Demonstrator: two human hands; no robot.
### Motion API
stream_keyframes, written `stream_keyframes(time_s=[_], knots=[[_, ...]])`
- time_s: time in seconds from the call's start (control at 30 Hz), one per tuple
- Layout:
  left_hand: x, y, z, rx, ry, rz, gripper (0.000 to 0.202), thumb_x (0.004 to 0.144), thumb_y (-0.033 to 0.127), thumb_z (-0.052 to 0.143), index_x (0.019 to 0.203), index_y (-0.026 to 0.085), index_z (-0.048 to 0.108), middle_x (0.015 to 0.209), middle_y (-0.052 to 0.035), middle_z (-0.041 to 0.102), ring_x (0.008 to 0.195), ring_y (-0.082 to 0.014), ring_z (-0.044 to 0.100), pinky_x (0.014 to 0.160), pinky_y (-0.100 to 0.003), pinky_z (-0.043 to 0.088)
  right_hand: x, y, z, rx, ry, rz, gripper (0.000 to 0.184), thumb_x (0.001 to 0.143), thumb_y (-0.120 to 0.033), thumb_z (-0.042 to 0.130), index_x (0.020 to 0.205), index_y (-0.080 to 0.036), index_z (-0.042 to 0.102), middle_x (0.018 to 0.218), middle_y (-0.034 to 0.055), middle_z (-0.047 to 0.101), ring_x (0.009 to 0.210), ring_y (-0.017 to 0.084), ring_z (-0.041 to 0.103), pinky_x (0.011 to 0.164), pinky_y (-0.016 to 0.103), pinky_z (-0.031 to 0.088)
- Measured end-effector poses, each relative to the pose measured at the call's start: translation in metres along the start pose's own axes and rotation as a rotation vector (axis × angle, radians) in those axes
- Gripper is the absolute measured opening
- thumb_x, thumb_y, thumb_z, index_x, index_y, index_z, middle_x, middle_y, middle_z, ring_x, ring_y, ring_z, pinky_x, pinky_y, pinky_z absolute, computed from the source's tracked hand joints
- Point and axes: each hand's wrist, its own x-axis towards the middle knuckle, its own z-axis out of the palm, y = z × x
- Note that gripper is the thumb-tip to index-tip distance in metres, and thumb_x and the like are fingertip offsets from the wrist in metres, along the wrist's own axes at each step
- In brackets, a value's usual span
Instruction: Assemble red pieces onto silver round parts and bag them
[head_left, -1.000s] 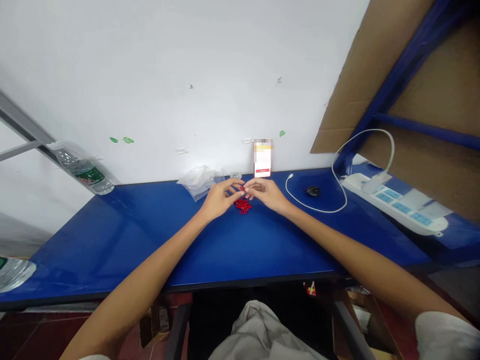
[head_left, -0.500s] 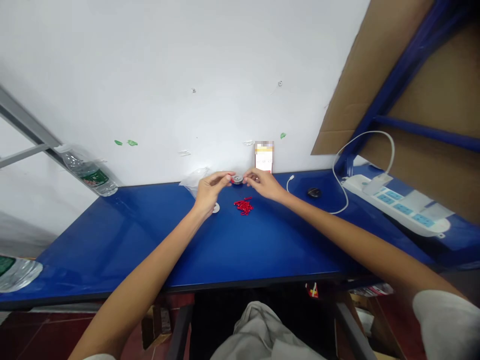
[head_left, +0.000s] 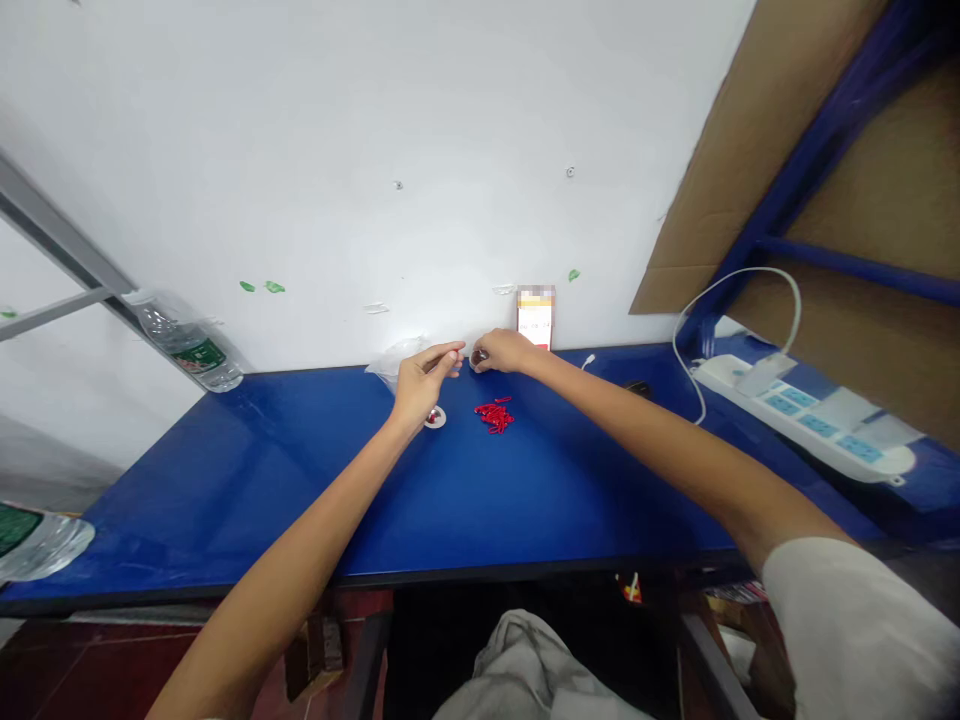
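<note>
My left hand (head_left: 427,375) is closed in a pinch above the blue table (head_left: 300,480); a trace of red shows at its fingertips, too small to name. Beside it, my right hand (head_left: 501,351) has its fingers curled down at a small round dish (head_left: 473,365) with a dark inside. Whatever those fingers pinch is hidden. Nearer me lies a small pile of red cord loops (head_left: 495,415). Partly behind my left wrist is a white ring-shaped dish (head_left: 439,421) with something red in it. A clear plastic bag (head_left: 386,365) lies behind the left hand.
A phone (head_left: 535,315) leans on the wall behind my right hand. On the right are a power strip (head_left: 795,405), a white cable (head_left: 679,345) and a black mouse (head_left: 639,388). Water bottles stand at the left, one near the wall (head_left: 199,350), another at the edge (head_left: 45,545).
My right hand has moved left over the small round dish and now partly covers it. My left hand stays pinched close by. The view has shifted slightly.
</note>
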Motion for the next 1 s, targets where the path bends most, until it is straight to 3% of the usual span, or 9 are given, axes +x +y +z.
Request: stream_keyframes(time_s=[0.2, 0.33, 0.47, 0.57, 0.67, 0.83, 1.0], knots=[[0.003, -0.01, -0.006, 0.069, -0.009, 0.024, 0.045, 0.093, 0.055, 0.08, 0.12, 0.018, 0.084, 0.106, -0.0108, 0.082, 0.098, -0.0243, 0.076, 0.08, -0.035, 0.063, -0.004, 0.002, -0.003, 0.048, 0.062, 0.06, 0.049, 0.081, -0.043, 0.092, 0.122, -0.02, 0.077, 0.119, 0.0109, 0.081, 0.106, 0.028, 0.075, 0.081, 0.03, 0.052], [0.003, -0.011, -0.007, 0.09, -0.009, 0.022, 0.043, 0.094, 0.053, 0.079, 0.118, 0.017, 0.084, 0.103, -0.0105, 0.082, 0.094, -0.0231, 0.076, 0.074, -0.031, 0.062, -0.013, 0.003, -0.007, 0.21, 0.202, 0.05, 0.045, 0.081, -0.037, 0.091, 0.119, -0.019, 0.074, 0.117, 0.0105, 0.081, 0.103, 0.027, 0.076, 0.084, 0.032, 0.055], [0.001, -0.005, -0.004, 0.082, 0.01, 0.015, 0.044, 0.093, 0.05, 0.081, 0.123, 0.018, 0.082, 0.102, -0.01, 0.083, 0.087, -0.0207, 0.076, 0.071, -0.03, 0.06, -0.044, -0.003, -0.005, 0.69, 0.364, 0.079, 0.047, 0.076, -0.033, 0.094, 0.114, -0.018, 0.071, 0.111, 0.0095, 0.08, 0.086, 0.024, 0.077, 0.078, 0.037, 0.063], [-0.006, 0.001, 0.004, 0.114, -0.024, 0.011, 0.039, 0.092, 0.048, 0.083, 0.116, 0.018, 0.084, 0.101, -0.0105, 0.084, 0.086, -0.0225, 0.077, 0.07, -0.031, 0.061, -0.079, -0.009, 0.004, 1.199, 0.324, 0.157, 0.033, 0.084, -0.037, 0.091, 0.103, -0.017, 0.073, 0.099, 0.0101, 0.081, 0.077, 0.024, 0.079, 0.072, 0.041, 0.07], [-0.016, 0.005, 0.015, 0.287, -0.093, 0.125, 0.026, 0.095, 0.044, 0.08, 0.106, 0.021, 0.087, 0.097, -0.0082, 0.084, 0.082, -0.0225, 0.076, 0.071, -0.034, 0.061, -0.109, -0.016, 0.014, 1.423, 0.328, 0.212, 0.023, 0.087, -0.029, 0.09, 0.101, -0.016, 0.078, 0.097, 0.0104, 0.082, 0.085, 0.024, 0.082, 0.083, 0.042, 0.073], [-0.027, 0.004, 0.028, 0.652, -0.217, 0.448, 0.022, 0.106, 0.03, 0.067, 0.117, 0.029, 0.086, 0.101, -0.0056, 0.081, 0.088, -0.0209, 0.074, 0.081, -0.036, 0.058, -0.125, -0.03, 0.02, 1.57, 0.285, 0.292, 0.017, 0.091, -0.017, 0.084, 0.108, -0.017, 0.08, 0.101, 0.0096, 0.085, 0.09, 0.022, 0.084, 0.096, 0.044, 0.071], [-0.025, -0.005, 0.028, 0.768, -0.205, 0.475, 0.021, 0.106, 0.027, 0.067, 0.114, 0.027, 0.086, 0.106, -0.0071, 0.082, 0.097, -0.0242, 0.076, 0.087, -0.039, 0.06, -0.127, -0.041, 0.02, 1.571, 0.3, 0.255, 0.023, 0.096, -0.014, 0.079, 0.119, -0.018, 0.08, 0.104, 0.0091, 0.086, 0.095, 0.022, 0.084, 0.102, 0.048, 0.068]])
